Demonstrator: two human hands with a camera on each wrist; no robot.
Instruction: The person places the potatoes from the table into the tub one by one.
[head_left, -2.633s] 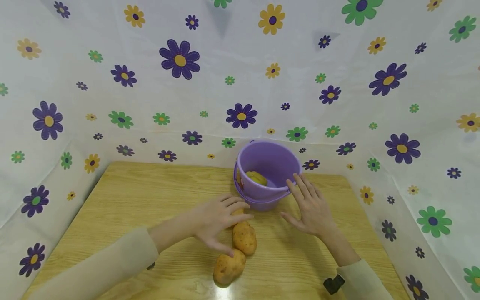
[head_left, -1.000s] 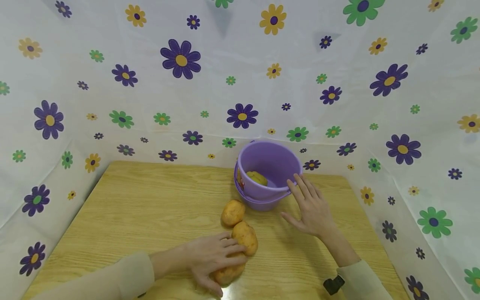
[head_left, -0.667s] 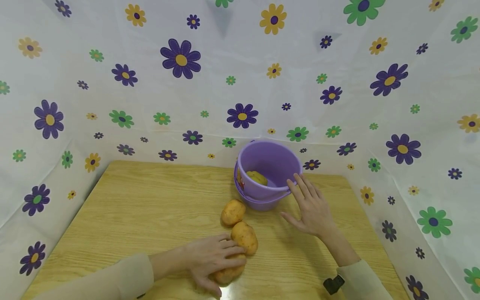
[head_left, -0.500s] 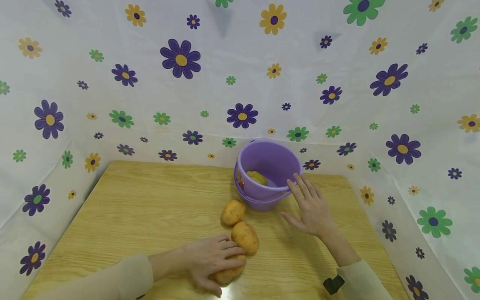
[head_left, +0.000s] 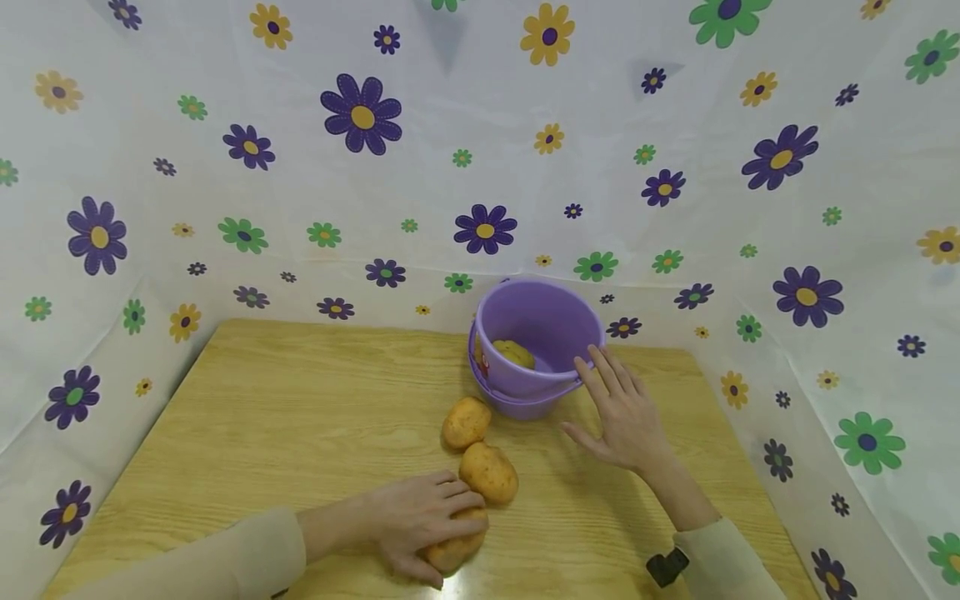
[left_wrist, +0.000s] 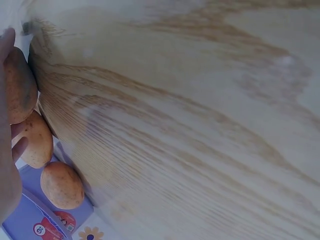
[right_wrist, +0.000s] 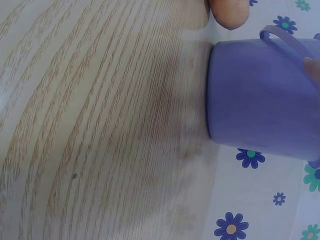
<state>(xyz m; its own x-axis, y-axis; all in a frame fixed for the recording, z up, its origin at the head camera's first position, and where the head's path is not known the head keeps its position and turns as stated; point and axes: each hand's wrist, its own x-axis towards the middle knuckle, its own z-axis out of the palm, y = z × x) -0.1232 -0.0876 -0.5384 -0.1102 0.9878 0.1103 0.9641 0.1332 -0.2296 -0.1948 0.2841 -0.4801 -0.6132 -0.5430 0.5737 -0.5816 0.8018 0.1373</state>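
The left hand (head_left: 420, 525) lies over the nearest potato (head_left: 455, 546), fingers curled round its top and the thumb tucked against its near side, so it grips the potato where it sits on the wooden surface (head_left: 300, 417). This potato is a dull yellow-brown, oval, with a slightly rough, speckled skin; only its right end shows from under the fingers in the head view. In the left wrist view the same potato (left_wrist: 20, 85) appears at the frame's left edge beside a fingertip, its skin marked with a darker patch.

Just beyond it, touching or nearly so, lies a second potato (head_left: 489, 472), tilted on the surface, and past that a third, rounder potato (head_left: 466, 422) close to the foot of a purple bucket (head_left: 536, 321). The bucket stands upright near the far edge of the surface, its handle folded down across the front, and a fourth potato (head_left: 513, 355) rests inside it.

The right hand (head_left: 622, 412) is spread flat with straight fingers, holding nothing, its fingertips (head_left: 587, 367) against the bucket's right side near the rim. A flowered sheet (head_left: 360, 117) walls in the surface on three sides.
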